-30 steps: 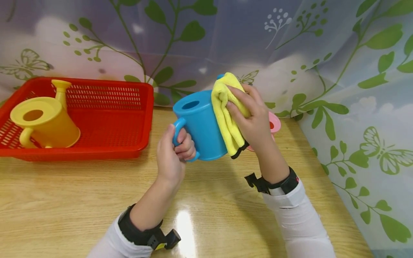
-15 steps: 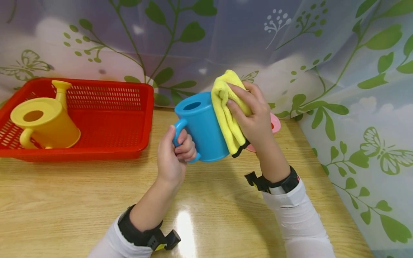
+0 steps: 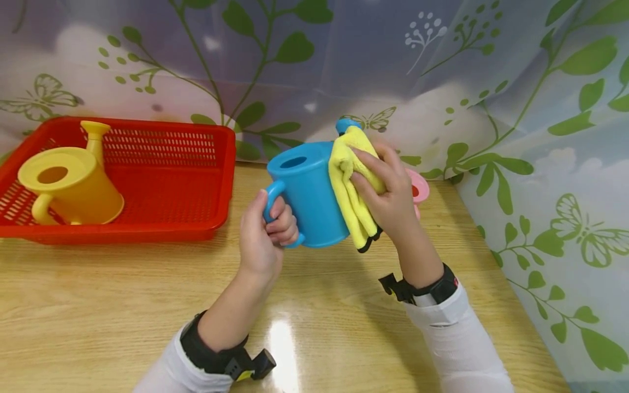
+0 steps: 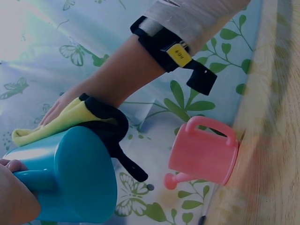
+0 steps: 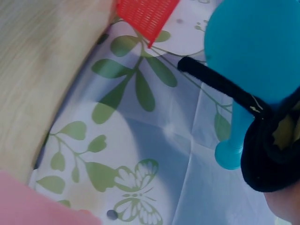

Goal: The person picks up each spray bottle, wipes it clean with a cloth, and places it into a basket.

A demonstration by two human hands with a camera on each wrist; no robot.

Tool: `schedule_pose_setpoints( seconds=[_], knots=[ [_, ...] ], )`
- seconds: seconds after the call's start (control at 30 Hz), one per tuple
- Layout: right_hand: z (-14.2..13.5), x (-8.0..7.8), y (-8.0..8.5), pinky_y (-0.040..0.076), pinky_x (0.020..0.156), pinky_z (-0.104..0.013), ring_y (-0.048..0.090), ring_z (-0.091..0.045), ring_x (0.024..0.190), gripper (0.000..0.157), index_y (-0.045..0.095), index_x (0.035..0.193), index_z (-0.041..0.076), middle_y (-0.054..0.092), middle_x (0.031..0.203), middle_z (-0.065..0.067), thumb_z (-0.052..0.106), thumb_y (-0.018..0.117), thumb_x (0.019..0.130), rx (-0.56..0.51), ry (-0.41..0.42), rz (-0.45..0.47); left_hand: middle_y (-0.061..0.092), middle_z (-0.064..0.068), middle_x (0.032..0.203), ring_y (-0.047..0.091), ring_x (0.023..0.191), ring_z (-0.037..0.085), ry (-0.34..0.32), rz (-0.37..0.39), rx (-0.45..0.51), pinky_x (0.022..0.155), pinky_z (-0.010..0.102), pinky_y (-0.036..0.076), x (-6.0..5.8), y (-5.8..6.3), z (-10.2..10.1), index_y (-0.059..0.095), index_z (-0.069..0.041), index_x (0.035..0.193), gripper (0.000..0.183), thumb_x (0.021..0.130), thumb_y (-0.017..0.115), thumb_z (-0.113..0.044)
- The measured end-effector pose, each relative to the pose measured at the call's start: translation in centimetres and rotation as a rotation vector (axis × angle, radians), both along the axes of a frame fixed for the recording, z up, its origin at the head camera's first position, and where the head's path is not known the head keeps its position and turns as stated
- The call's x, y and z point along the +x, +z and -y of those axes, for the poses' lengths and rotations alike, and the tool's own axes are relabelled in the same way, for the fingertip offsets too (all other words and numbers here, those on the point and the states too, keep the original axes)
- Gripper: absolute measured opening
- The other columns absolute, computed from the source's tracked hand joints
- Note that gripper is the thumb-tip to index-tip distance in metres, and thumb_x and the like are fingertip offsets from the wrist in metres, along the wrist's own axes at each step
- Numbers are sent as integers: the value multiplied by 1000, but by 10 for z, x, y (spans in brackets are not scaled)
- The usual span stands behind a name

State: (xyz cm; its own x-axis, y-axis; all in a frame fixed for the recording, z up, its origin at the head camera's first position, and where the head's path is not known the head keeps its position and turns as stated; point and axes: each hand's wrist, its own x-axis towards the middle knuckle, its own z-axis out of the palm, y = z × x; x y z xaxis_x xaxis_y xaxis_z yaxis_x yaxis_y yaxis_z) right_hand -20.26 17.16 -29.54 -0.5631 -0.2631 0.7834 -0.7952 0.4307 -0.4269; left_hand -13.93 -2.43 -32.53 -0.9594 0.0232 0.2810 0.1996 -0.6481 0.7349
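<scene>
Left hand (image 3: 265, 232) curls round the handle (image 3: 276, 189) of the blue watering can (image 3: 316, 194), holding it off the table (image 3: 324, 305), likely so the far side is reachable. Right hand (image 3: 390, 191) grips a bunched yellow cloth (image 3: 349, 183) against the side opposite the handle; the handle hold probably resists that push. Yellow can (image 3: 90, 191) sits in red basket (image 3: 221, 221), pink can (image 4: 204, 152) on table, apparently out of the way
</scene>
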Motion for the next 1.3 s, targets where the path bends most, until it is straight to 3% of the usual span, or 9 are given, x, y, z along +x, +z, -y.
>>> schedule_pose_setpoints(
  seconds=[0.27,0.53,0.63,1.07,1.3],
  knots=[
    [-7,5,-16,43,92,-27,51,-30,114,38,65,117,1,54,122,-27,31,62,94,2,9,39,30,-9,49,22,42,9,-11,22,39,47,25,14,0,2,1,33,-19,65,39,102,18,-22],
    [-12,8,-32,42,95,-23,50,-25,117,42,65,115,-2,54,123,-27,35,61,94,-14,0,68,30,-9,48,21,42,8,1,16,50,47,26,12,-2,3,3,33,-19,65,39,101,18,-22],
    [-15,10,-38,41,95,-21,51,-22,115,36,65,114,-2,55,122,-27,28,63,93,-17,7,74,30,-10,48,21,42,8,2,24,57,47,25,12,-2,3,3,33,-19,65,39,101,19,-22],
    [-24,14,-56,43,93,-18,52,-14,113,33,65,114,-3,55,118,-29,23,63,93,-21,67,75,31,-10,47,22,41,7,-7,60,116,48,26,9,-3,5,7,34,-20,63,42,101,18,-24],
    [-34,17,-65,43,88,-15,52,-6,109,31,66,114,-1,53,115,-33,20,64,92,-25,139,105,30,-11,46,22,39,6,29,62,120,47,25,10,-3,6,8,34,-21,61,43,101,18,-24]
  ],
)
